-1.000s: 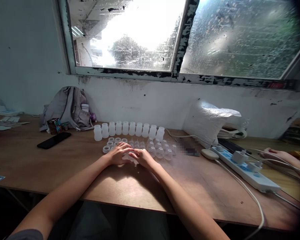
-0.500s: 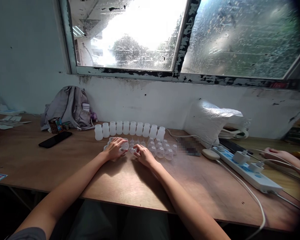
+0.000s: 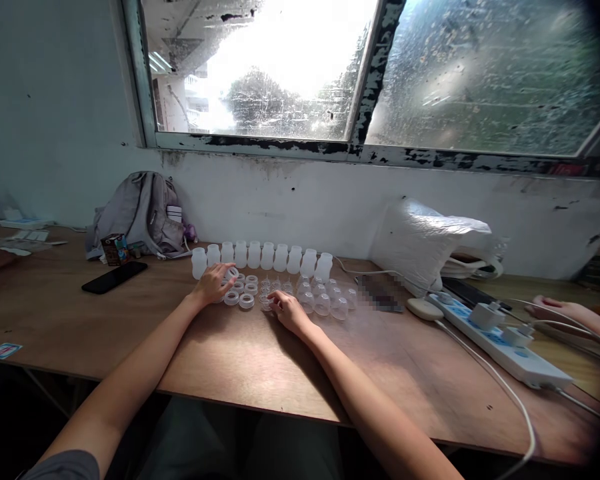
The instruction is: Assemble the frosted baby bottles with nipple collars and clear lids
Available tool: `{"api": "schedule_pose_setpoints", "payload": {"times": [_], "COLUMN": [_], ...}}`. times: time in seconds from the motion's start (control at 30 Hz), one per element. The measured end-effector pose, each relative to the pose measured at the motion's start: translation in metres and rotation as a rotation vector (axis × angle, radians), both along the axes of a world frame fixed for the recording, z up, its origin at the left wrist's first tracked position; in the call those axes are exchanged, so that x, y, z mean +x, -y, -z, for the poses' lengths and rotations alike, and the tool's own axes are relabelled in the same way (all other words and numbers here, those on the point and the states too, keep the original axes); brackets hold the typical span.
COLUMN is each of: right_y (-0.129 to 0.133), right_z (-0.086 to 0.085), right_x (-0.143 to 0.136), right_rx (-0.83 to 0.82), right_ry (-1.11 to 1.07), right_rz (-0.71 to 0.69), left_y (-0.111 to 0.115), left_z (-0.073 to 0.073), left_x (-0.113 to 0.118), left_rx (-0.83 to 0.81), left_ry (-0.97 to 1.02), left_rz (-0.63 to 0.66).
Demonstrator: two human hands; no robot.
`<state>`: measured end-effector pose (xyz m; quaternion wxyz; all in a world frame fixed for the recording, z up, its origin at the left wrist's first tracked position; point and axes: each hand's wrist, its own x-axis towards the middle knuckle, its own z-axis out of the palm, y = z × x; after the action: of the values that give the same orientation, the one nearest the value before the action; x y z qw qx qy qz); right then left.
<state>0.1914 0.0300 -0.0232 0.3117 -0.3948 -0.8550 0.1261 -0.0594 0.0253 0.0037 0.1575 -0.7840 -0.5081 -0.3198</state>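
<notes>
My left hand (image 3: pixel 212 284) is closed on a white bottle ring (image 3: pixel 233 272), held tilted at its fingertips over the left of a group of similar rings (image 3: pixel 247 301) lying flat in rows. My right hand (image 3: pixel 289 312) has its fingers curled at the near edge of a cluster of clear bottle nipples (image 3: pixel 265 291); its fingertips pinch a clear nipple (image 3: pixel 267 305) at the near left, partly hidden by the fingers. Just right of that hand stand several clear dome caps (image 3: pixel 322 305). Behind everything runs a curved row of frosted bottles (image 3: pixel 254 255).
A black phone (image 3: pixel 114 277), a small box (image 3: pixel 115 249) and a grey backpack (image 3: pixel 135 213) are on the left. To the right are a white plastic bag (image 3: pixel 420 240), a power strip (image 3: pixel 505 347) with cables, and another person's hand (image 3: pixel 563 313).
My left hand has moved left and slightly back with a ring, uncovering the rings on the table. My right hand has stayed nearly in place by the nipples.
</notes>
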Motion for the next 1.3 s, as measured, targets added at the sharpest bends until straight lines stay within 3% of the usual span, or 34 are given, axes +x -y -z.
{"api": "schedule_pose_setpoints", "payload": {"times": [0.27,0.77,1.07,1.3], "right_y": [-0.001,0.0,0.001,0.0], "right_z": [0.008,0.008,0.008,0.008], "right_x": [-0.004,-0.006,-0.006,-0.006], "right_rx": [0.016,-0.009,0.008,-0.002], "right_ry": [0.033,0.052,0.053,0.059], "right_rz": [-0.012,0.011,0.001,0.005], "left_y": [-0.011,-0.027,-0.008,0.0], "left_z": [0.008,0.023,0.001,-0.01], "left_x": [-0.034,-0.049,-0.047,-0.057], "left_rx": [-0.092,-0.194,-0.507,-0.595], "left_ry": [0.089,0.06,-0.048,-0.091], "left_rz": [0.014,-0.222,-0.378,-0.415]}}
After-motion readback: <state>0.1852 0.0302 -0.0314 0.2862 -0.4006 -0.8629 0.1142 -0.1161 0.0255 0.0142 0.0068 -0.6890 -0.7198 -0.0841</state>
